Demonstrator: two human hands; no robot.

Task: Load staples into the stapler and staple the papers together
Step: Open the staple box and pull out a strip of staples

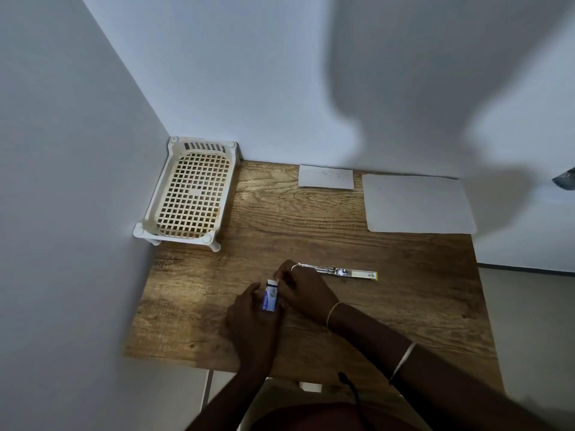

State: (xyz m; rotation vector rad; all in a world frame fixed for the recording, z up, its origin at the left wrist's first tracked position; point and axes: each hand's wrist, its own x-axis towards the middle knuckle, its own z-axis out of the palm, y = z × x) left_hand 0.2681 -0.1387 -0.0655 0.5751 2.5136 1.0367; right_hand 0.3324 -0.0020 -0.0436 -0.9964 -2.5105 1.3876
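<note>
A small blue and white staple box (270, 296) stands between my two hands near the middle of the wooden table (404, 290). My left hand (252, 318) grips its lower part. My right hand (303, 289) pinches the box's top end. The stapler (345, 272) lies opened out flat just right of my right hand, its metal track up and a yellow tip at the far right. A large white sheet (418, 203) lies at the back right, and a smaller paper (326, 177) sits left of it against the wall.
A cream plastic lattice basket (189, 194) stands in the back left corner against the walls. The walls close the table at the left and back. The table's right edge drops to a pale floor (529, 337).
</note>
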